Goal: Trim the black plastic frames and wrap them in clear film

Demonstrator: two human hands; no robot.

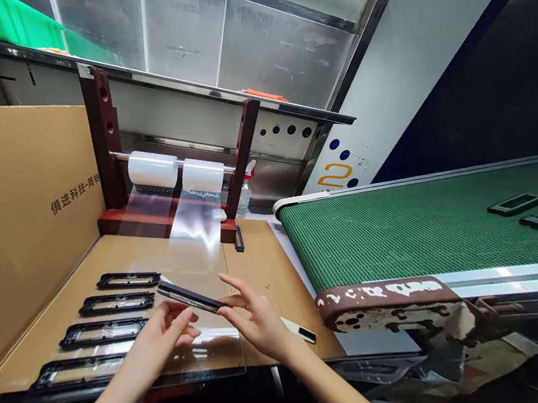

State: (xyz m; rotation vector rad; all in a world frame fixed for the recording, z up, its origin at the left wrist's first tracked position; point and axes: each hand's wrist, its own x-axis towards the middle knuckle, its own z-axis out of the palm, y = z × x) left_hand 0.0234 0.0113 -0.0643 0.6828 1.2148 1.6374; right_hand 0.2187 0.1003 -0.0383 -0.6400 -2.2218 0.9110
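Both my hands hold one black rectangular frame part (189,296) tilted on edge above the cardboard work surface (258,266). My left hand (161,340) pinches its near left end with thumb and fingers. My right hand (256,320) pinches its right end, with two fingers stretched upward. Clear film (194,235) runs down from two white rolls (177,171) on a dark red stand and lies under the part. Several identical black frames (116,304) lie in a row on the film to the left.
A large cardboard box (15,217) stands at the left. A green conveyor belt (403,229) at the right carries more black frames (517,203). A small black-tipped white tool (300,330) lies by my right wrist. A worn brown pad (388,301) covers the conveyor's near corner.
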